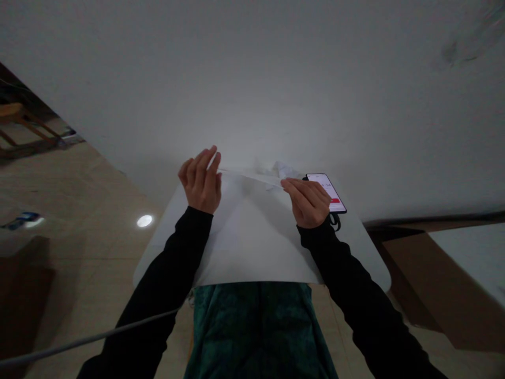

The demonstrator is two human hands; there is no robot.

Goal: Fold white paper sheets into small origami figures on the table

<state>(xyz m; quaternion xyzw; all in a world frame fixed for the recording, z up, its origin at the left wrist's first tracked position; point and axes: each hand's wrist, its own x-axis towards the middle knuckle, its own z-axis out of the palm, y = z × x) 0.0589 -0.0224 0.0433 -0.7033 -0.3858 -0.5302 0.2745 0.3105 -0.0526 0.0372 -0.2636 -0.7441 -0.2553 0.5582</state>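
A thin white strip that looks like paper stretches between my two hands above the white table. At its left end, my left hand pinches it near the thumb and forefinger, the other fingers raised. My right hand grips the other end between thumb and fingertips. Behind the strip, crumpled white paper lies at the back of the table. Just beyond my right hand is a phone with a lit screen, partly covered by that hand.
A black cable lies by the phone. The table's back edge meets a pale wall. A grey cable crosses the lower left. Cardboard stands right of the table, and a wooden stool is far left.
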